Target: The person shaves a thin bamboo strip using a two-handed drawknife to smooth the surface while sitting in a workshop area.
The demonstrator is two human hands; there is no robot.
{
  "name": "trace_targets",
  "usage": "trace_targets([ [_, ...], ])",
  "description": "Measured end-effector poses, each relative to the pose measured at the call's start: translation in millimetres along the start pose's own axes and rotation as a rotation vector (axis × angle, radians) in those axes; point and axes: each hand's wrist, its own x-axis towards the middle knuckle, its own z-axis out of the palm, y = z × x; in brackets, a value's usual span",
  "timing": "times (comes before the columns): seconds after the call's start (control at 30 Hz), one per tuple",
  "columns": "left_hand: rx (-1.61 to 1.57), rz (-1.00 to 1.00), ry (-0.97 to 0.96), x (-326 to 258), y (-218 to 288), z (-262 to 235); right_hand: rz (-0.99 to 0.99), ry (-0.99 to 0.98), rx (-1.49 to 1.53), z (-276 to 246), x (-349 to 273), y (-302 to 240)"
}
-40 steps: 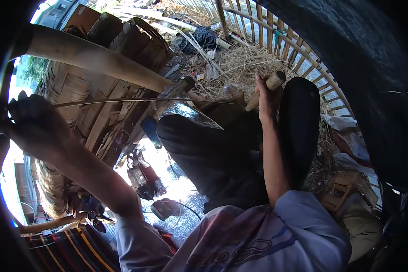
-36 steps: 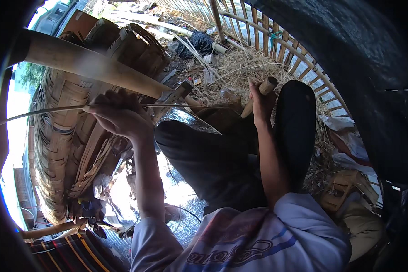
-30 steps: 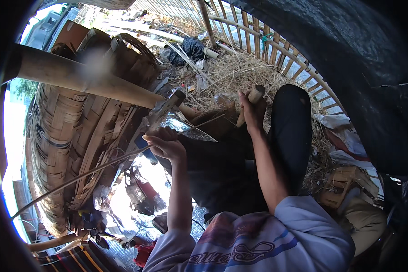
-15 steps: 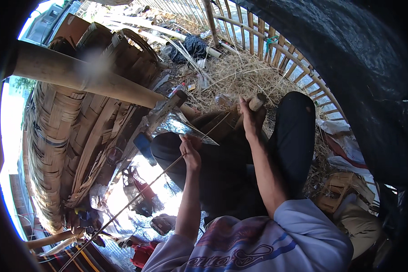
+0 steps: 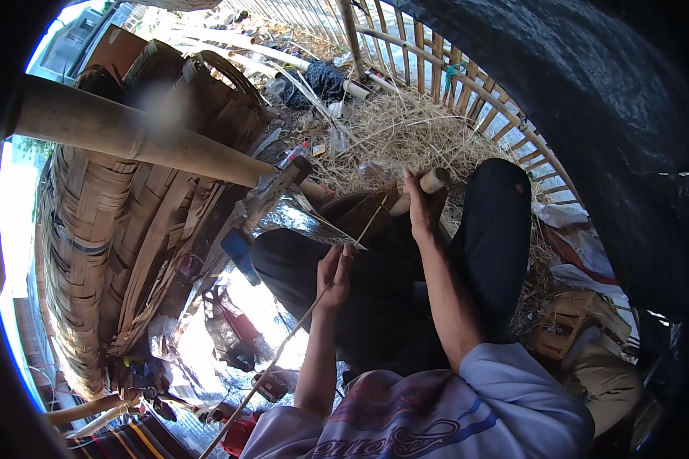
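My right hand [image 5: 420, 208] grips the wooden handle [image 5: 432, 182] of a wide metal blade [image 5: 305, 220] that lies across my dark-trousered knees. My left hand [image 5: 334, 268] pinches a thin bamboo strip [image 5: 283, 348] just below the blade's edge. The strip runs from the handle down past my left arm toward the lower left. Both forearms come up from the lower edge, with a white printed shirt at the bottom.
A thick bamboo pole [image 5: 130, 138] crosses the upper left. Under it stand large woven bamboo baskets [image 5: 84, 252]. Dry straw [image 5: 406, 130] and a bamboo fence [image 5: 452, 69] lie ahead. A dark curved wall [image 5: 620, 153] fills the right. Tools and scraps litter the ground at lower left.
My left hand swept from the far left in to the blade, drawing the strip with it. The strip now hangs down to the lower left. My right hand stayed on the handle.
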Motion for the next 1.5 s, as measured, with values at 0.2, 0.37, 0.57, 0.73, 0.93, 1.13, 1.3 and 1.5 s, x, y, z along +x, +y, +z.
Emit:
trace_targets([
  [0.2, 0.144, 0.013, -0.065, -2.3, 10.6, 1.5, -0.174, -0.115, -0.132, 1.8, -5.6, 30.4],
  [0.37, 0.102, 0.004, -0.055, -3.0, 6.1, -2.6, -0.105, -0.239, 0.075, 3.2, -14.9, 13.8],
  [0.57, 0.112, -0.018, -0.055, -4.0, 4.7, 0.0, -0.243, -0.288, -0.130, 7.8, -14.5, 19.8],
  [0.73, 0.026, 0.023, 0.031, -4.4, -2.6, -0.7, -0.238, -0.290, -0.086, 2.3, -21.9, 11.9],
  [0.93, -0.017, 0.003, 0.049, -0.6, -6.6, 0.0, -0.364, -0.389, -0.155, 7.3, -22.7, 30.3],
  [1.13, -0.032, 0.011, 0.090, 0.9, -9.9, -1.9, -0.313, -0.351, -0.223, 0.1, -16.1, 42.1],
  [1.3, -0.059, 0.029, 0.132, 3.0, -9.4, -0.2, -0.308, -0.286, -0.208, -3.3, 1.7, 45.1],
  [1.5, -0.095, 0.064, 0.149, 4.7, -13.8, -0.1, -0.292, -0.275, -0.182, -6.4, 1.1, 64.3],
])
